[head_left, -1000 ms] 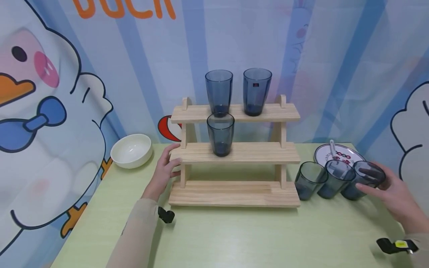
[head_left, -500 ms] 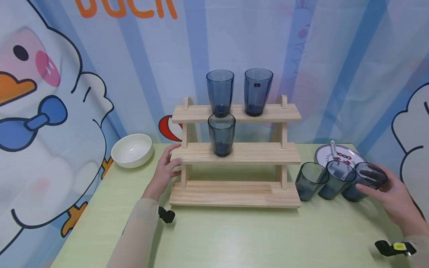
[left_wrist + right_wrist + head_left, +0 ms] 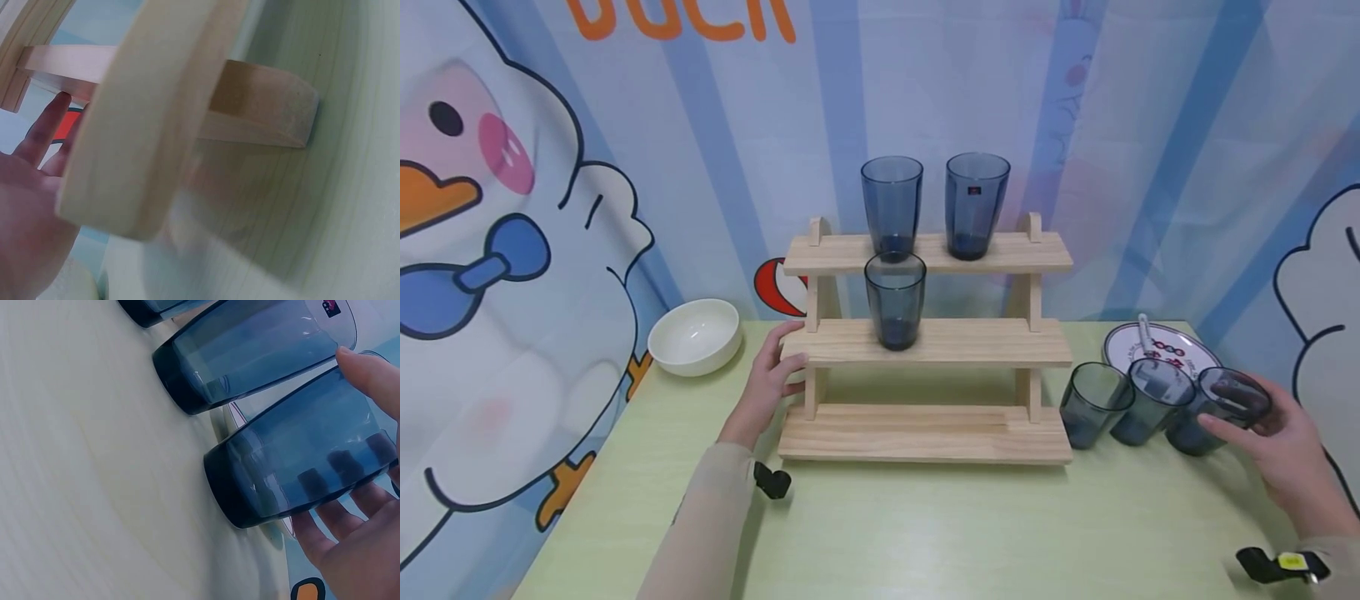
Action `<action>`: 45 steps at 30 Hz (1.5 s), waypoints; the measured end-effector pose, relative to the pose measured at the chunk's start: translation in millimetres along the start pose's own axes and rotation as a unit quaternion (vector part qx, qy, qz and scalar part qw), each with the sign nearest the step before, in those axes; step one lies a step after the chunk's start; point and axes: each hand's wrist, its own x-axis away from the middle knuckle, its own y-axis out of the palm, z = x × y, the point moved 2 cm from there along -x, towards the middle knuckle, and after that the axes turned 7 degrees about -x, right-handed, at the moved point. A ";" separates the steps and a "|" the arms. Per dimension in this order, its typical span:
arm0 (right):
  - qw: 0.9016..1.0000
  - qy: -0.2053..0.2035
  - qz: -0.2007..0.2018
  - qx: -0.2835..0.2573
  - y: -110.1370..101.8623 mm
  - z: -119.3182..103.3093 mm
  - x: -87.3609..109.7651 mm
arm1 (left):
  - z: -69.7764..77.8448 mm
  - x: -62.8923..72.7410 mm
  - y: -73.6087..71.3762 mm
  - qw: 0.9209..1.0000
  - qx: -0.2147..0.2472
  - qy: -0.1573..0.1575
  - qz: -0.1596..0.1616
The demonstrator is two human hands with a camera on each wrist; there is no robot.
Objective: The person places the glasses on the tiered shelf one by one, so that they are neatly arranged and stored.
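Rightmost glass [image 3: 281, 450], pinched in the right hand [image 3: 1281, 450], has edged rightward; the left hand [image 3: 765, 383], spread, touches the rack [image 3: 917, 437].

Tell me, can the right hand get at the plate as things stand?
Probably not straight away: the right hand is taken up holding the end glass, and the middle glass stands in front of the plate.
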 end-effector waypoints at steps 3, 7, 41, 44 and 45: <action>1.000 0.002 0.011 -0.003 -0.3 -0.1 2.2 | 1.4 0.4 0.4 1.000 -0.001 -0.003 0.001; 0.999 -0.002 0.012 -0.040 -2.2 -1.6 6.6 | 2.7 0.6 1.2 1.000 0.003 -0.005 -0.001; 0.984 -0.064 0.142 -0.083 -14.3 -64.9 26.6 | 1.7 -0.4 1.0 1.000 0.006 -0.006 -0.001; 0.985 -0.077 0.138 -0.070 -11.7 -75.9 27.2 | 1.7 -0.2 0.7 1.000 0.004 -0.006 -0.001; 0.985 -0.085 0.134 -0.067 -10.8 -79.8 27.8 | 1.4 -0.2 0.4 1.000 0.004 -0.005 -0.001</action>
